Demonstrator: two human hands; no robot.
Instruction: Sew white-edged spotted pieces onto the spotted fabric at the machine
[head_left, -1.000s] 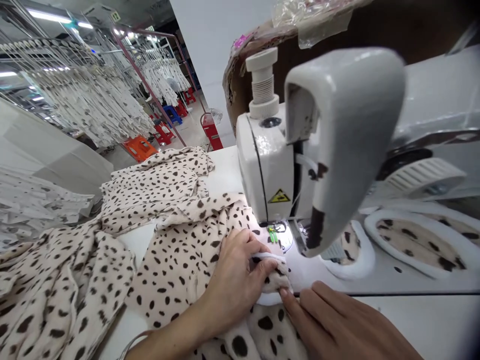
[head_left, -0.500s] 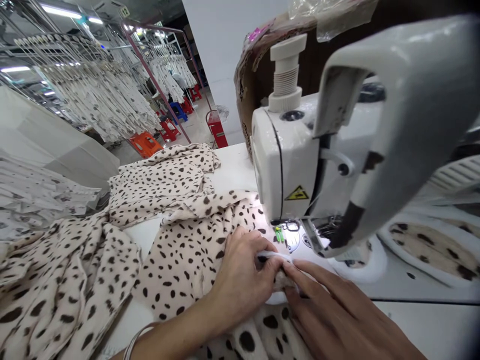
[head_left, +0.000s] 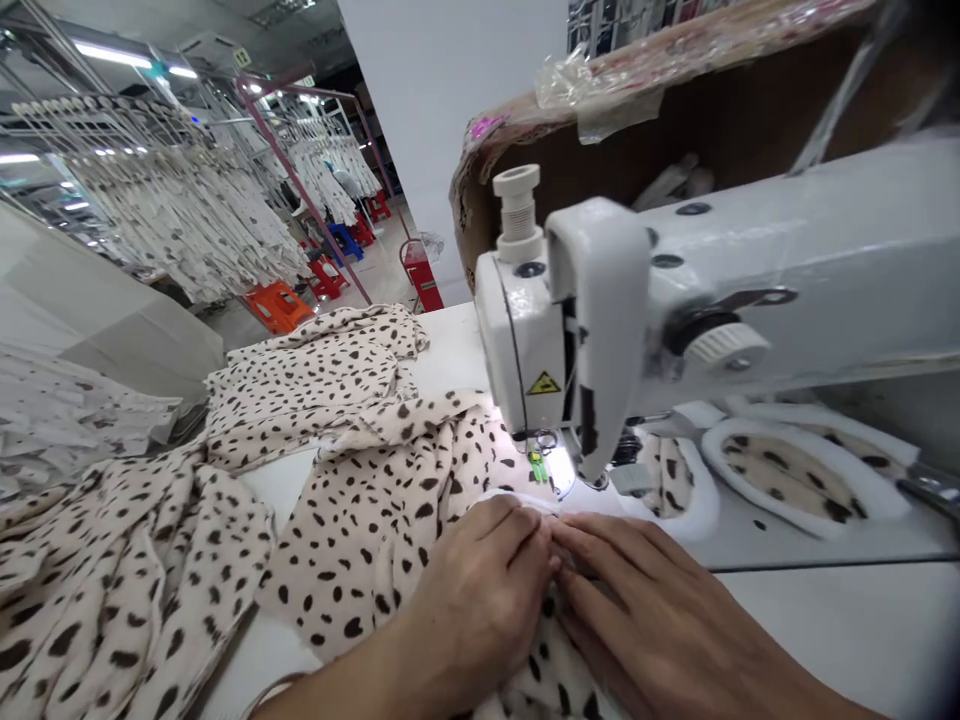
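Cream fabric with dark spots (head_left: 360, 520) lies across the table in front of the sewing machine (head_left: 517, 330). My left hand (head_left: 480, 590) is closed, its thumb and forefinger pinching the fabric's white edging (head_left: 517, 497). Right beside it, my right hand (head_left: 637, 600) has its fingertips on the same fabric, meeting my left fingertips; its thumb is hidden. Both hands are just in front of the lit needle area, where a small green part (head_left: 538, 463) shows near the presser foot. The cloth between the fingers is mostly covered.
More spotted cloth is heaped at the left (head_left: 135, 580) and folded behind (head_left: 315, 380). White-rimmed oval spotted pieces (head_left: 795, 475) lie under the machine arm. A cardboard box (head_left: 469, 200) stands behind the machine. Hanging garments (head_left: 180, 200) and stools (head_left: 277, 305) are farther back.
The view has shifted, so the machine appears smaller and more of its arm shows. My left fingers have curled in tighter on the fabric, and my right hand has come closer against them.
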